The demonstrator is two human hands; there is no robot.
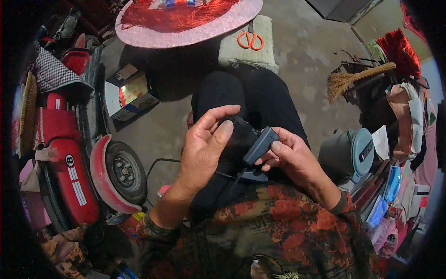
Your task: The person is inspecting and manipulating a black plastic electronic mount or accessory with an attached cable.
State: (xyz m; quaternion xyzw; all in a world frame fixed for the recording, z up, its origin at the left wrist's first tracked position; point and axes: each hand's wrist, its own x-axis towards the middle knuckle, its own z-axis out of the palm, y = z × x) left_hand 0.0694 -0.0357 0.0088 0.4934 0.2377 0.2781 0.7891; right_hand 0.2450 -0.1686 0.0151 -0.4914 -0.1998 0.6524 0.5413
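Above my lap, my left hand (pixel 200 146) curls its thumb and fingers round a black blocky device (pixel 239 131). My right hand (pixel 299 160) pinches a dark grey, flat oblong piece (pixel 261 145) between thumb and fingers. The grey piece stands tilted against the device's right side; whether the two are joined, I cannot tell. Just below, another dark grey part (pixel 254 176) lies by my lap, partly hidden. A black cable (pixel 162 160) runs from the left toward my hands. My dark trousers (pixel 274 100) lie behind both hands.
Ahead is a round pink-rimmed table (pixel 148 41) with red fringe. Orange-handled scissors (pixel 251 41) rest on a pale padded stool (pixel 227 53). To the left are an open box (pixel 114 100) and a red vehicle (pixel 74 181); to the right, a broom (pixel 357 80) and a lidded grey bucket (pixel 337 151).
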